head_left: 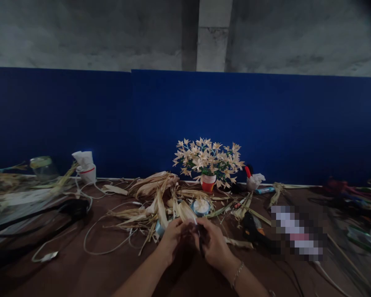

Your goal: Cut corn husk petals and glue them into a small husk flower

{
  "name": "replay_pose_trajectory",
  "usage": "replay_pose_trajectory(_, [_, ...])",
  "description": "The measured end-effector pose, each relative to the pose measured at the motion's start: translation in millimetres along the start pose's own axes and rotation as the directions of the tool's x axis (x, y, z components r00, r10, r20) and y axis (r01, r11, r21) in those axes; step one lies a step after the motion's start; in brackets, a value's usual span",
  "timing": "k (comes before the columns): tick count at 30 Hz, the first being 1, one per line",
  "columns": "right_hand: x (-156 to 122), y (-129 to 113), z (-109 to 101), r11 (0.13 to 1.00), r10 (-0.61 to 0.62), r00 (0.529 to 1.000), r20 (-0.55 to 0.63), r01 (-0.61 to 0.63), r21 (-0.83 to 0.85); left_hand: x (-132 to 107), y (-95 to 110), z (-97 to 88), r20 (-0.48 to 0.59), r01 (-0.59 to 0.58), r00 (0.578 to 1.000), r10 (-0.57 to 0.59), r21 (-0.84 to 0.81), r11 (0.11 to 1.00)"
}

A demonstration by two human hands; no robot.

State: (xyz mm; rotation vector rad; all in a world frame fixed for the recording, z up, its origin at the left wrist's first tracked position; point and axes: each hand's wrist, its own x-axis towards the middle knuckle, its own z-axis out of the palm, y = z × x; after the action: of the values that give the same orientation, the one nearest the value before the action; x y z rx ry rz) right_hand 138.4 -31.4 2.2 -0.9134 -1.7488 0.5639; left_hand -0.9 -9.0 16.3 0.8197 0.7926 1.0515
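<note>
My left hand (172,238) is closed, its fingertips pinching a dried corn husk (185,211) that fans up and away from me. Close beside it, my right hand (214,244) is curled around a dark, curved handle (200,241), which looks like part of a pair of scissors; the rest is hidden by the fingers. The fingertips of both hands nearly meet at the base of the husk. Just beyond them sits a small round blue container (200,207) with pale bits in it. A heap of loose husks (151,185) lies to the left and behind.
A red-and-white pot (208,183) of husk flowers (208,159) stands against the blue partition (235,107). Right of my hands lies a black glue gun (253,227), near a blurred-out item (297,233). White cables (89,239), a paper cup (86,171) and a glass jar (43,169) are left.
</note>
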Motion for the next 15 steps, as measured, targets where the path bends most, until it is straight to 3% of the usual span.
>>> replay_pose_trajectory(4, [4.6, 3.8, 0.3, 0.97, 0.225, 0.954, -0.2, -0.2, 0.139, 6.2, -3.0, -4.8, -0.113, -0.012, 0.993, 0.022, 0.095, 0.995])
replay_pose_trajectory(9, [8.8, 7.5, -0.8, 0.885, 0.399, 0.913, -0.081, -0.361, 0.293, 5.7, -2.9, -6.5, -0.074, 0.021, 0.997, -0.009, 0.172, 0.985])
replay_pose_trajectory(12, [9.3, 3.2, 0.1, 0.887, 0.387, 0.922, -0.019, -0.367, 0.28, 5.4, -3.6, -6.9, -0.096, 0.027, 0.995, -0.009, 0.191, 0.981])
replay_pose_trajectory(15, [10.6, 1.5, -0.2, 0.895, 0.361, 0.931, -0.059, -0.328, 0.301, 4.8, -3.0, -7.7, -0.069, 0.026, 0.998, -0.012, 0.2, 0.979])
